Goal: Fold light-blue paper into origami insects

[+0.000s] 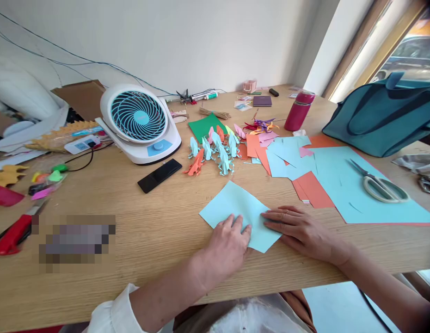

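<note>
One light-blue paper sheet (236, 203) lay flat on the wood-grain table (149, 249) near its front edge, turned so that a corner pointed away from the person. Through the head camera I saw the left hand (229, 243) palm down on its lower side, fingers slightly spread and pressing, gripping nothing. The right hand (305, 233) was open too, its fingers outstretched with the tips over the sheet's right edge; its thumb was hidden from me.

I judged the step in hand to be steadying and aligning the sheet; whether it already carried a crease I could not tell. The next move, to my mind, called for a firm left palm as anchor and careful right fingertips along the edge, so the paper would not skew.

Just beyond stood a cluster of folded paper figures (224, 157), mostly light blue with some orange, in front of a green sheet (204, 125). To the right, scissors (384, 188) rested on a large light-blue sheet (367, 210). Farther out I noted a desk fan (140, 118), a magenta bottle (299, 111) and a teal bag (384, 115).
</note>
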### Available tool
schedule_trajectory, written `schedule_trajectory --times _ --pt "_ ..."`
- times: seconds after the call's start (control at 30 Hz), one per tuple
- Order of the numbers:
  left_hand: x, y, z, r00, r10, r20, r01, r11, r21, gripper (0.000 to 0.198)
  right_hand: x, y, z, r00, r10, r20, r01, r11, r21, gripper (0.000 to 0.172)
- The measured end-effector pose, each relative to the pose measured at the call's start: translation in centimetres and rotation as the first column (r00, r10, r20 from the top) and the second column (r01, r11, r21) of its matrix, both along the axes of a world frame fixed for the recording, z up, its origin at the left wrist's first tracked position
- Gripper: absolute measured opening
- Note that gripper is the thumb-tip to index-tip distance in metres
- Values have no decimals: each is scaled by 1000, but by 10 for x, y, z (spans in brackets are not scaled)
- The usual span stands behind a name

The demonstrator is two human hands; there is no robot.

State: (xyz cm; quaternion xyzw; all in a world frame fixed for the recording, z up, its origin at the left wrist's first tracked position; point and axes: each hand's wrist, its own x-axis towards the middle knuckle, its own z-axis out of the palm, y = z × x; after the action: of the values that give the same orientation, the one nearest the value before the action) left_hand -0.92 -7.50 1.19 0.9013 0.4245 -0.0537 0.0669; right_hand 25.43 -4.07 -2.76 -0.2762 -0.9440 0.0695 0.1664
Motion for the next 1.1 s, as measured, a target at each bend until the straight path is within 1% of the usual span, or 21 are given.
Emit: schedule_trajectory --times 0.07,0.1,0.17,0.23,0.27,0.3,0.37,0.47,0.5,0.57,0.6,0.63,0.7,0.73,0.77,0.83,0.87,0.93,1.03,1.1 --pt "2 -4 1 999 36 -8 -35 999 14 45 0 0 -2 1000 9 -9 -9 1000 5 46" --pt "3 -6 2 999 36 13 -37 999 31 45 1 0 -2 1000 12 -14 -11 1000 8 45" --pt "7 -7 4 993 -38 114 31 998 63 43 1 0 -3 1000 9 -24 -8 1000 7 41" --pt "10 -5 7 961 -142 237 130 989 62 31 2 0 -4 999 -6 -36 6 1000 -10 35" --pt "11 -2 8 947 -162 278 157 987 38 23 2 0 -3 999 -17 -45 15 1000 -24 33" --pt "12 1 9 941 -152 303 159 987 0 18 1 0 -2 998 -27 -56 25 999 -39 31" --pt "12 9 10 941 -71 332 104 991 -82 16 -1 -1 0 995 -49 -92 42 996 -72 26" --pt "9 26 12 918 101 384 -32 983 -182 19 -3 0 6 982 -107 -154 86 987 -135 19" --pt "8 34 12 906 172 387 -87 970 -228 19 -4 0 7 976 -136 -171 109 982 -155 17" --pt "6 51 13 889 313 336 -189 916 -353 20 -4 2 9 960 -201 -196 163 967 -194 14" --pt "4 60 13 883 357 306 -217 887 -409 20 -4 3 10 951 -231 -204 186 958 -216 13" --pt "3 69 13 884 367 289 -209 864 -458 20 -3 4 10 943 -256 -211 203 949 -241 12" --pt "0 87 12 882 353 311 -152 840 -521 24 -3 5 11 934 -288 -214 220 931 -292 12" --pt "0 94 12 877 336 343 -119 844 -523 27 -3 6 11 932 -296 -209 224 924 -310 12" --pt "0 101 13 874 311 374 -90 859 -504 30 -3 7 11 933 -298 -202 225 920 -320 12" --pt "1 112 14 881 264 392 -75 897 -435 39 -4 8 11 936 -297 -189 228 920 -318 11" --pt "2 116 16 888 248 387 -71 905 -419 43 -5 8 11 937 -296 -186 230 922 -311 11" --pt "6 124 19 898 219 381 -40 904 -426 46 -5 9 10 939 -290 -184 227 926 -300 10" --pt "11 133 24 918 119 378 63 898 -436 41 -5 9 10 944 -272 -184 212 933 -291 8" --pt "13 135 28 941 47 334 102 905 -414 34 -4 9 10 948 -266 -177 207 933 -293 5"
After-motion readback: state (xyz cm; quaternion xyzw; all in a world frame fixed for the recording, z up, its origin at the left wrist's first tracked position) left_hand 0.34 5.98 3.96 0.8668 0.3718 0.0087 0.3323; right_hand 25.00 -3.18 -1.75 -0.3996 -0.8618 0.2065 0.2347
